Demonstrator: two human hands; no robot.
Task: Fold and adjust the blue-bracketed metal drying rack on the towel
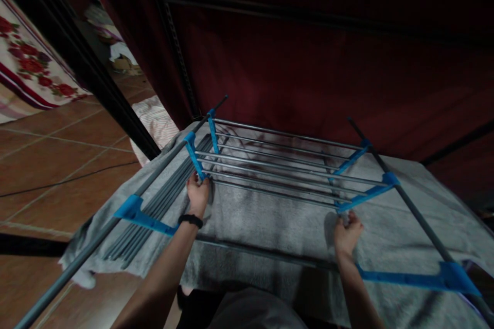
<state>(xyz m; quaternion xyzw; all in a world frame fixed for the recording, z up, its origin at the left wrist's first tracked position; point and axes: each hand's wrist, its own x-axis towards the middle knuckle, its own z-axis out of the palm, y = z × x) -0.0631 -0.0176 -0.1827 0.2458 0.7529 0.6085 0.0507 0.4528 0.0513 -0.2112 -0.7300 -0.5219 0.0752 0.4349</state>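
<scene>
A partly assembled drying rack [270,172] of grey metal rods and blue plastic brackets stands over a grey blanket. My left hand [197,194], a black band at its wrist, is closed around the lower end of the left blue bracket [195,159]. At the opposite side my right hand [348,236] has its fingers curled at the lower end of the right blue bracket [366,198]; its fingertips partly hide the contact. Several thin rods span between the brackets. Thicker side tubes [415,216] run through the brackets' outer ends.
Loose grey rods [162,203] lie in a bundle on the blanket [266,221], left of the rack. Nearer me, a lower blue bracket [144,218] sticks inward on the left and another [409,278] on the right. A dark red curtain [278,72] hangs behind; dark metal posts [85,67] frame the left.
</scene>
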